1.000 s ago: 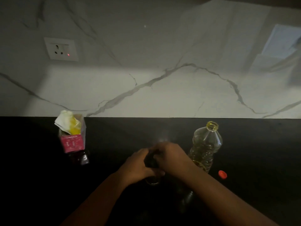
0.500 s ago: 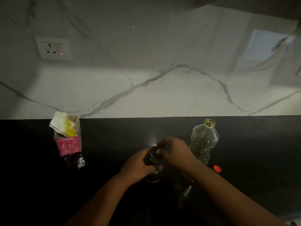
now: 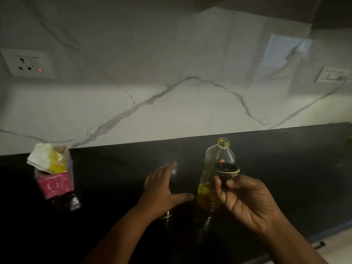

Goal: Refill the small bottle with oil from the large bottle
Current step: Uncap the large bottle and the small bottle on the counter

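The large clear plastic bottle (image 3: 211, 168) stands uncapped on the black counter (image 3: 285, 168), with yellow oil in its lower part. My right hand (image 3: 245, 199) is raised in front of it and pinches a dark round lid (image 3: 225, 171). My left hand (image 3: 162, 189) is spread with straight fingers over the small bottle (image 3: 167, 216), which is dark and mostly hidden beneath it; only its base shows. Whether the left hand touches it I cannot tell.
A red carton (image 3: 55, 180) stuffed with white and yellow wrappers sits on a dark jar at the left. A marble backsplash (image 3: 171, 101) with a socket (image 3: 28, 65) rises behind the counter. The counter's front edge (image 3: 327, 231) runs at lower right.
My right hand has lifted the dark lid off the small bottle and moved right and up. My left hand has let go of the small bottle and spread its fingers.
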